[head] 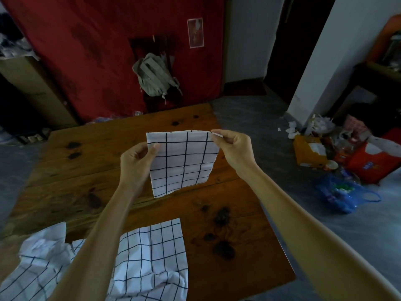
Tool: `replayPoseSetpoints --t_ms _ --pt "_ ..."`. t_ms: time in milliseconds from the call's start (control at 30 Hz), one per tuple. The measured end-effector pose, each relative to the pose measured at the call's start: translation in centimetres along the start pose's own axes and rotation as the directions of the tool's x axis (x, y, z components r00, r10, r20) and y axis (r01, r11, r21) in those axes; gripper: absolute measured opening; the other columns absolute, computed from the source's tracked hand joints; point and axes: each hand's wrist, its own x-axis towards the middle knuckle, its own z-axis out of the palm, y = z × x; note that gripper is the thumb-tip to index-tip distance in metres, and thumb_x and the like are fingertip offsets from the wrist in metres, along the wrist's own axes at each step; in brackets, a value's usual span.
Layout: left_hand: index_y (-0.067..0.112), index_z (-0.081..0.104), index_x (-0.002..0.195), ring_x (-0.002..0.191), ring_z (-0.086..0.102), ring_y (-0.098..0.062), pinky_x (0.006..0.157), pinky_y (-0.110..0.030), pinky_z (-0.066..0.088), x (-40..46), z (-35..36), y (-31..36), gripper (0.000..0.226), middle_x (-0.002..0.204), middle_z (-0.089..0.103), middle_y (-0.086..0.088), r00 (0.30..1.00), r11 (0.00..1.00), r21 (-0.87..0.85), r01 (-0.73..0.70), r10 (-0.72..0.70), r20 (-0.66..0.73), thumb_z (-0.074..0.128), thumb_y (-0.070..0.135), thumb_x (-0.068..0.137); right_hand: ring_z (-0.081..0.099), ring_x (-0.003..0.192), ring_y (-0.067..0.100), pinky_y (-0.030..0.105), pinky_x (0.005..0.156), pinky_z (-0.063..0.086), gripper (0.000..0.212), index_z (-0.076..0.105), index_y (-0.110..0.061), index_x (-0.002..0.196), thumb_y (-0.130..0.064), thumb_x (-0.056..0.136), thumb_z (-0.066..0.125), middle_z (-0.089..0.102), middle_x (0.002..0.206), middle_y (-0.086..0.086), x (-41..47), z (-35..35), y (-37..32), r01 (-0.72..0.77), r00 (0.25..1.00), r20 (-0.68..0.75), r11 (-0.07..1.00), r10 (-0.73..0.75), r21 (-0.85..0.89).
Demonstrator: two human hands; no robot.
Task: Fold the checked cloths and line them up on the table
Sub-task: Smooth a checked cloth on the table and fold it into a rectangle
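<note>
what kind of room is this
Probably a lived-in room at home, not a workshop: a worn wooden table, a backpack hung on a chair against a red wall hanging, and bags and boxes of household clutter on the floor.

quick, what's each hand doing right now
Left hand: pinching the left edge of the checked cloth.
Right hand: pinching the cloth's top right corner.

White cloth (183, 164) with dark grid checks, reddish-brown wooden table (86, 153), red hanging (97, 51), pale green backpack (154, 76)
</note>
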Motion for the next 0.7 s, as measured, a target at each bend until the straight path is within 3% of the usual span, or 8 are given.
replayPoseSetpoints --t_ms 100,233,333,400,467,533,600,700 --pt "0.022 0.069 0.093 0.08 0.065 -0.024 0.072 -0.037 0.054 -0.1 -0.1 -0.3 0.011 0.086 0.071 -0.005 0.998 0.998 0.047 -0.049 0.051 -0.029 0.062 0.029 0.088 0.061 0.093 -0.012 0.003 0.077 0.047 0.02 0.07 -0.022 0.111 -0.023 0.092 0.064 0.064 0.093 -0.025 0.0 -0.1 0.1 0.006 1.0 0.019 1.0 -0.006 -0.014" --pt "0.01 0.069 0.081 0.055 0.044 -0.015 0.051 -0.023 0.038 -0.3 0.2 -0.6 0.02 0.066 0.058 -0.019 0.993 0.987 0.127 -0.099 0.107 -0.053 0.064 0.028 0.089 0.06 0.096 -0.011 0.007 0.082 0.049 0.022 0.067 -0.021 0.115 -0.024 0.093 0.061 0.066 0.105 -0.017 -0.1 -0.2 0.5 0.023 1.0 0.023 0.997 -0.021 -0.072" --pt "0.011 0.069 0.08 0.048 0.042 -0.006 0.044 -0.015 0.033 -0.7 1.1 -0.2 0.016 0.06 0.057 -0.008 0.993 0.985 0.139 -0.106 0.112 -0.035 0.065 0.023 0.089 0.052 0.118 0.001 0.021 0.102 0.04 0.037 0.056 -0.024 0.129 -0.031 0.093 0.061 0.059 0.125 -0.012 -0.3 0.3 1.1 0.21 0.976 0.019 0.922 -0.215 -0.326" --pt "0.021 0.069 0.08 0.048 0.043 -0.011 0.044 -0.022 0.035 -1.0 2.1 -0.1 0.011 0.061 0.059 -0.008 0.99 0.98 0.146 -0.136 0.138 -0.006 0.064 0.02 0.089 0.041 0.131 0.008 0.03 0.11 0.025 0.044 0.05 -0.026 0.135 -0.034 0.093 0.06 0.053 0.137 -0.008 -0.7 1.5 0.4 0.355 0.934 0.123 0.828 -0.336 -0.435" --pt "0.027 0.069 0.081 0.049 0.043 -0.02 0.045 -0.03 0.036 -1.2 3.0 0.0 0.013 0.061 0.061 -0.006 0.983 0.969 0.17 -0.181 0.18 0.022 0.063 0.018 0.089 0.039 0.133 0.013 0.034 0.111 0.022 0.044 0.051 -0.024 0.135 -0.035 0.093 0.06 0.054 0.137 -0.004 -0.9 3.2 -1.0 0.439 0.897 0.251 0.792 -0.363 -0.424" --pt "0.026 0.068 0.08 0.047 0.042 -0.013 0.045 -0.027 0.035 -1.5 3.6 0.0 0.015 0.056 0.058 0.006 0.977 0.96 0.182 -0.212 0.21 0.029 0.062 0.016 0.09 0.051 0.121 0.015 0.038 0.108 0.031 0.034 0.062 -0.021 0.124 -0.032 0.093 0.061 0.065 0.121 -0.003 -1.0 4.6 -2.1 0.51 0.857 0.305 0.772 -0.416 -0.379" --pt "0.021 0.066 0.074 0.044 0.038 -0.008 0.043 -0.02 0.03 -1.7 3.7 0.2 0.019 0.05 0.052 0.008 0.971 0.95 0.204 -0.237 0.236 0.026 0.061 0.017 0.091 0.062 0.1 0.009 0.037 0.095 0.045 0.018 0.071 -0.018 0.106 -0.025 0.091 0.064 0.071 0.101 -0.006 -0.9 5.1 -2.6 0.556 0.827 0.307 0.767 -0.471 -0.322" --pt "0.016 0.063 0.068 0.041 0.038 -0.011 0.04 -0.016 0.027 -1.6 3.1 -0.6 0.023 0.047 0.048 0.003 0.953 0.898 0.322 -0.301 0.293 0.075 0.062 0.02 0.091 0.062 0.087 0.0 0.019 0.079 0.051 0.012 0.072 -0.012 0.1 -0.016 0.091 0.065 0.071 0.095 -0.006 -0.9 4.7 -2.8 0.492 0.861 0.284 0.835 -0.423 -0.247"
